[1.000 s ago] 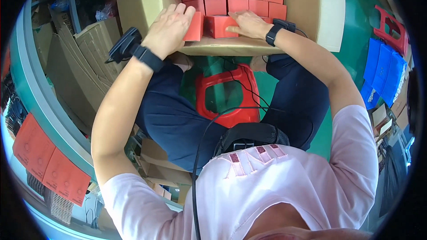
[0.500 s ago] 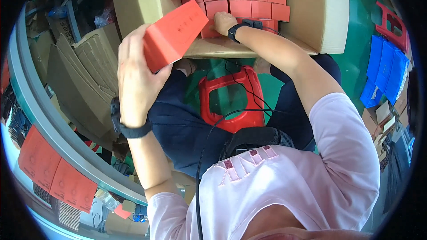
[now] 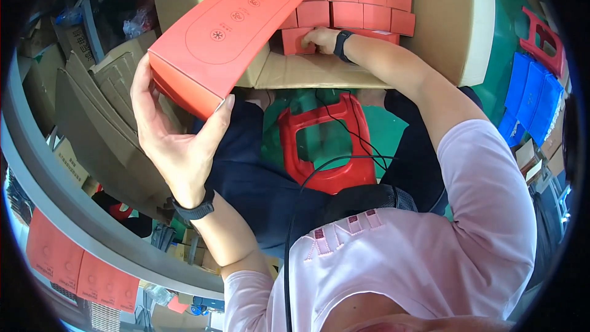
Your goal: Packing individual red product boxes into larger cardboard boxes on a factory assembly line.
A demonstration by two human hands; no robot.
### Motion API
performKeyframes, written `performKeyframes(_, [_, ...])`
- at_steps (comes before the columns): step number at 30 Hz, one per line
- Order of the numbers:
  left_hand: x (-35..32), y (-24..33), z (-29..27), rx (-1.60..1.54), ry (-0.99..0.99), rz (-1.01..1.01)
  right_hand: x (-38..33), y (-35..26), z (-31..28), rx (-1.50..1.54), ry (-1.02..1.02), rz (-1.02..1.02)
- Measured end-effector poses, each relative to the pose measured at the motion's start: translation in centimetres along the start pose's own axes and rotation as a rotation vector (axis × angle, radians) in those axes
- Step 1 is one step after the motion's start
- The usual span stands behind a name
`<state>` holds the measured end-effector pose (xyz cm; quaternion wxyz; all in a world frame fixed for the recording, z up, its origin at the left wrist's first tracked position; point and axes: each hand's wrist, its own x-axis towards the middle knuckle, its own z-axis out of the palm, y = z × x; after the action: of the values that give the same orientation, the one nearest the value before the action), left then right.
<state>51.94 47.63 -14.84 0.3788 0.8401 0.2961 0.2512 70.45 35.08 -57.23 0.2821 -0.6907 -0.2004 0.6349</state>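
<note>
- Box (image 3: 227, 27), red, is held tilted in the air at the near left corner of the carton (image 3: 439, 21).
- Its lower end is gripped by the left hand (image 3: 175, 150), between thumb and fingers.
- A second box (image 3: 292, 43), inside the carton, is touched by bent fingers of the right hand (image 3: 324, 38); whether it is grasped cannot be told.
- Further red boxes (image 3: 376, 17) are stacked behind.

You wear a pale pink short-sleeved top (image 3: 430, 258) with dark-red blocks (image 3: 319, 233), navy trousers (image 3: 255, 190), a black left wristband (image 3: 194, 209) and a black right wristband (image 3: 342, 46); a black cable (image 3: 287, 270) lines your left side.
</note>
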Motion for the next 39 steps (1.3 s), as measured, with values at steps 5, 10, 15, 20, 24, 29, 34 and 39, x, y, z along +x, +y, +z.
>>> performKeyframes(5, [-1.9, 0.2, -1.5, 0.038, 0.063, -0.014, -3.7, -5.5, 3.0, 0.583, -0.153, 0.099])
performKeyframes(10, [0.5, 1.4, -0.6, -0.032, -0.013, 0.011, -2.5, -4.3, 0.4, 0.207, -0.091, -0.196])
performKeyframes(15, [0.4, 0.1, -2.2, 0.126, -0.147, 0.009, -12.2, -15.2, -5.5, -0.491, -0.237, -0.596])
performKeyframes(20, [0.8, -0.4, -2.3, 0.118, -0.141, -0.064, -21.2, -12.6, -12.1, -1.277, -0.104, -0.168])
performKeyframes(24, [0.0, -0.7, -2.7, 0.092, -0.095, -0.141, -19.0, -0.8, -13.3, -0.878, 0.164, 0.258])
performKeyframes(29, [-1.0, -1.5, -3.5, 0.081, -0.064, -0.234, -19.4, -2.8, -11.2, -0.112, 0.193, 0.346])
performKeyframes(34, [-0.7, -1.4, -3.5, 0.083, -0.040, -0.224, -21.5, -5.5, -9.3, -0.095, 0.328, 0.209])
performKeyframes(39, [-0.7, -1.7, -2.6, 0.089, -0.069, -0.210, -21.3, -8.9, -8.2, -0.006, 0.255, 0.221])
